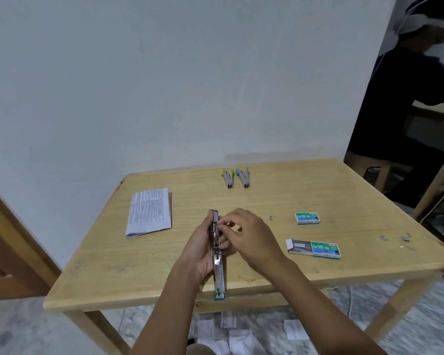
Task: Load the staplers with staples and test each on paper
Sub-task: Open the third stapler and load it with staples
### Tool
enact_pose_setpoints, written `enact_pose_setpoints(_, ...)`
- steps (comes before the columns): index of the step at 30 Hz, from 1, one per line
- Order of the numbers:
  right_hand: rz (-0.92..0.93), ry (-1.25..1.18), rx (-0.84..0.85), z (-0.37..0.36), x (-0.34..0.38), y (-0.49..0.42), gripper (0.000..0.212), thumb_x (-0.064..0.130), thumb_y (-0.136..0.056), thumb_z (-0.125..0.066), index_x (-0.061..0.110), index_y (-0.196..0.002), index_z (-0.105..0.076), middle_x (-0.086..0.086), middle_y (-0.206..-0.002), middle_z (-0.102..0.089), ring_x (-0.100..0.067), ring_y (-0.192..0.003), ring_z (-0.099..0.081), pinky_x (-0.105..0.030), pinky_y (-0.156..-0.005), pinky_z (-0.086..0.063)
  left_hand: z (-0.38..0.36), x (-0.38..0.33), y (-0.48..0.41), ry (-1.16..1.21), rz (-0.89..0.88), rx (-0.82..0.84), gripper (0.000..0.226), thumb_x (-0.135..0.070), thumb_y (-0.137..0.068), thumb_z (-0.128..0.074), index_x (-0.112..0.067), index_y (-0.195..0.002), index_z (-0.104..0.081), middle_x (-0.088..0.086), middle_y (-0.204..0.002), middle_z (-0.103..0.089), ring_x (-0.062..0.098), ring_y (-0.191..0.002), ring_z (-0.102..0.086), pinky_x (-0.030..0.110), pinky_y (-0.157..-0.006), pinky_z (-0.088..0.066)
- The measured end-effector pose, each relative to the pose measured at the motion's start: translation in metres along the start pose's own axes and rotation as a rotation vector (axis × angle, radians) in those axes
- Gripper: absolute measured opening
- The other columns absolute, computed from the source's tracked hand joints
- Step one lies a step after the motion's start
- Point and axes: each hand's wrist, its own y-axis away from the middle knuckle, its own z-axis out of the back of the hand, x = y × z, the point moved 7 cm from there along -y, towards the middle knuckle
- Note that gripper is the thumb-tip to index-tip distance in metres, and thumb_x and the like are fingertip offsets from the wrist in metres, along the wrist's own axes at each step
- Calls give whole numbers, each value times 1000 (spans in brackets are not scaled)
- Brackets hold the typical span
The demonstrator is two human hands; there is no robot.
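At frame centre my left hand [203, 248] grips the opened stapler [218, 254] above the table [113, 265]; my right hand [249, 237] has its fingers pinched at its magazine, contents hidden.

wooden table [164, 278] bears folded paper [149, 212], two staplers [236, 178], two staple boxes [314, 248], loose staples [405, 238].

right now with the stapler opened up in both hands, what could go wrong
The opened stapler hangs over the near table edge, held by the left hand while the right hand works at its channel; a slip could drop it or pinch fingers. The open staple box lies near the right forearm, which could sweep it off. Loose staples sit near the right edge.
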Motion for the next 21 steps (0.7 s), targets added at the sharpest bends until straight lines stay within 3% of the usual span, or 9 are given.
enact_pose_setpoints(6,-54,17,83,-11,-5,-11,19,35,-94,-59,25,-101,-73,12,-98,-58,-8,-88,-62,-37,-79,-54,-5,-2,3,-17,-3,-19,51,-49,-97,-46,-6,-79,-66,4,-43,-42,12,-35,-43,22,-51,-42)
enact_pose_setpoints(10,-3,66,38,-8,-1,-7,20,32,-94,-60,23,-104,-75,9,-99,-60,-8,-93,-57,-29,-79,-50,-7,-3,5,11,-8,-44,49,-46,-98,-46,-6,-75,-64,4,-43,-42,12,-33,-41,20,-39,-42)
enact_pose_setpoints(16,0,27,-30,4,1,11,25,38,-94,-56,30,-113,-70,15,-99,-59,-2,-92,-57,-26,-77,-51,-11,-3,8,56,-3,-35,44,-43,-99,-47,-6,-79,-59,5,-48,-43,12,-36,-40,23,-38,-44)
enact_pose_setpoints(18,-15,3,35,7,2,22,24,48,-91,-56,34,-107,-67,16,-96,-58,-1,-85,-57,-28,-75,-52,-6,-4,6,85,-6,-50,38,-42,-100,-45,-8,-85,-57,6,-60,-49,14,-44,-45,24,-44,-47)
enact_pose_setpoints(21,-12,54,294,-3,8,42,35,62,-83,-58,39,-109,-57,26,-95,-49,0,-80,-54,-25,-73,-49,1,-5,1,84,-14,-84,35,-44,-101,-41,-12,-90,-51,4,-70,-51,13,-49,-44,25,-47,-40)
